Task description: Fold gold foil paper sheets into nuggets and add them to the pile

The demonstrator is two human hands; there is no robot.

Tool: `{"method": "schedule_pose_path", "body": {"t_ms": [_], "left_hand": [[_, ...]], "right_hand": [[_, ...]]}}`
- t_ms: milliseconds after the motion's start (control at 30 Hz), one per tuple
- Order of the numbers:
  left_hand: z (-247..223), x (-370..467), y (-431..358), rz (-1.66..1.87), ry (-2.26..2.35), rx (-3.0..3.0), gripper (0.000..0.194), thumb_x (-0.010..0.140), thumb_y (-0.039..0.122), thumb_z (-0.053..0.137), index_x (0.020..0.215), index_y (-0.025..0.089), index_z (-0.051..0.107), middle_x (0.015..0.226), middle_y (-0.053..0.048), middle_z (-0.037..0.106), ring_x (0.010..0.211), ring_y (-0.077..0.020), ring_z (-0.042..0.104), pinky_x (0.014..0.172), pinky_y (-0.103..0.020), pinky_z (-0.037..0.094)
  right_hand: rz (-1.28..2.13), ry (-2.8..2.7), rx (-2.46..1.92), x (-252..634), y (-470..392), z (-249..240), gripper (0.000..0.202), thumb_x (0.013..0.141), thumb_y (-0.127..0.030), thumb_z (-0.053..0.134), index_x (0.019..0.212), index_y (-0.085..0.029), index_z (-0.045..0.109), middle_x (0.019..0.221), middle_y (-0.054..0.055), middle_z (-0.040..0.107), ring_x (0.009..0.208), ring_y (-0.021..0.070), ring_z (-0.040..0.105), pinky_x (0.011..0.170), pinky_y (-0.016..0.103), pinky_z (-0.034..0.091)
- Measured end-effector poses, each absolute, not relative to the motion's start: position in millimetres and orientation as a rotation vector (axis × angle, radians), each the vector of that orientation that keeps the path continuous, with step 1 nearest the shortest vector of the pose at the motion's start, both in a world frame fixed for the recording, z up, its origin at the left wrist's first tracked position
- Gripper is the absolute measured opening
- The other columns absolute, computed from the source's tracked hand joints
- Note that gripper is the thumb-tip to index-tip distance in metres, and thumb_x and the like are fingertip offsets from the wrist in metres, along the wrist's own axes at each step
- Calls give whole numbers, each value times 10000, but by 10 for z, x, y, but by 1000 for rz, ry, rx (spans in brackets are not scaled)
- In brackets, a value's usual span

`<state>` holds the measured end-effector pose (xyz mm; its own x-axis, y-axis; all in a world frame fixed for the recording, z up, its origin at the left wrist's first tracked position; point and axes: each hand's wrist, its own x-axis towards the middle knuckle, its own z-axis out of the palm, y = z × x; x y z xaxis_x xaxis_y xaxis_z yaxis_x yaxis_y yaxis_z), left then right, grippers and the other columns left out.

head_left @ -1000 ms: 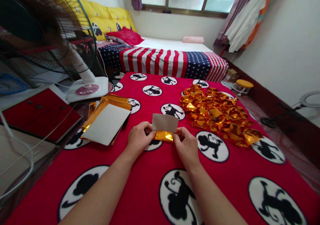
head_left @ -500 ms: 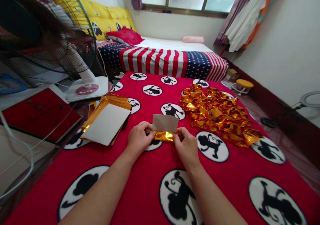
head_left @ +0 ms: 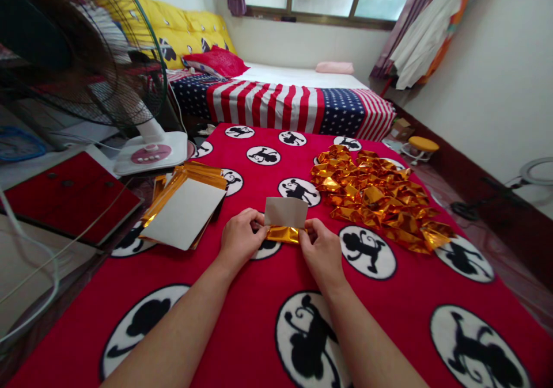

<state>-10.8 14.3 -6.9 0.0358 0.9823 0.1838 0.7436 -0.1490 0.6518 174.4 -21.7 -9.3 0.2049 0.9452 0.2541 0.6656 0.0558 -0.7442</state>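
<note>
A sheet of gold foil paper (head_left: 286, 212) lies in front of me, its near edge folded up so a shiny gold strip shows below the pale grey-white back. My left hand (head_left: 243, 234) pinches the left end of the fold between thumb and fingers. At the right end, my right hand (head_left: 320, 251) grips the fold the same way. To the left rests a stack of foil paper sheets (head_left: 185, 212), the top one pale side up. On the right is a heap of folded gold foil pieces (head_left: 375, 195).
The red cloth (head_left: 242, 342) with monkey prints covers the surface under my hands. A running fan (head_left: 151, 149) stands at the left, beside a dark red panel (head_left: 64, 198) and a white cable (head_left: 54, 273). Beyond are a bed (head_left: 276, 109) and a yellow stool (head_left: 423, 144).
Very little differs. Both hands keep their hold at the ends of the fold, and the upright pale part of the sheet has shifted very slightly.
</note>
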Motion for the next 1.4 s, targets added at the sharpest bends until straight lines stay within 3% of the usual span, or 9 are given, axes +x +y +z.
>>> {"method": "schedule_pose_path", "body": {"t_ms": [367, 533, 733, 867, 1000, 1167, 1400], "left_hand": [[-65, -112, 145, 871, 1741, 1943, 54, 713, 231, 672, 751, 200, 648, 749, 10, 658, 667, -131, 580, 616, -240, 395], [-34, -103, 142, 852, 1785, 1881, 222, 692, 234, 707, 908, 220, 659, 715, 26, 641, 644, -132, 574, 603, -241, 390], [-52, -103, 145, 929, 1739, 1854, 338, 681, 213, 723, 988, 219, 580, 865, 12, 674, 676, -123, 586, 629, -236, 413], [-70, -108, 143, 917, 1786, 1881, 279, 687, 219, 722, 925, 214, 578, 726, 31, 606, 661, -136, 576, 614, -238, 402], [-75, -110, 136, 924, 1671, 1948, 47, 731, 180, 668, 743, 201, 628, 902, 1, 637, 666, -105, 576, 658, -237, 438], [-74, -107, 132, 899, 1618, 1946, 97, 767, 201, 655, 769, 249, 740, 949, -4, 664, 754, -132, 615, 735, -255, 470], [-59, -83, 123, 815, 1694, 1995, 143, 786, 239, 637, 821, 262, 774, 992, -17, 671, 836, -162, 635, 726, -267, 471]], "right_hand": [[412, -1556, -1700, 1753, -221, -111, 143, 828, -214, 511, 873, -198, 646, 777, 36, 713, 638, 167, 622, 593, 251, 411], [408, -1565, -1715, 1750, -220, -104, 138, 835, -223, 512, 875, -202, 643, 775, 32, 710, 646, 167, 624, 595, 252, 404], [413, -1537, -1741, 1732, -221, -91, 141, 815, -226, 521, 929, -196, 599, 762, 31, 695, 649, 177, 631, 618, 264, 419], [368, -1478, -1765, 1726, -225, -80, 158, 783, -227, 543, 937, -191, 528, 716, 16, 660, 620, 178, 614, 604, 266, 412], [355, -1539, -1748, 1729, -231, -64, 15, 791, -223, 529, 792, -214, 518, 651, -13, 606, 586, 160, 580, 594, 259, 389], [369, -1566, -1723, 1732, -240, -76, 109, 816, -207, 505, 866, -207, 602, 753, 10, 675, 643, 156, 608, 618, 252, 401], [305, -1622, -1811, 1717, -230, -52, 154, 836, -210, 517, 841, -205, 670, 789, 23, 707, 675, 168, 617, 624, 269, 378]]}}
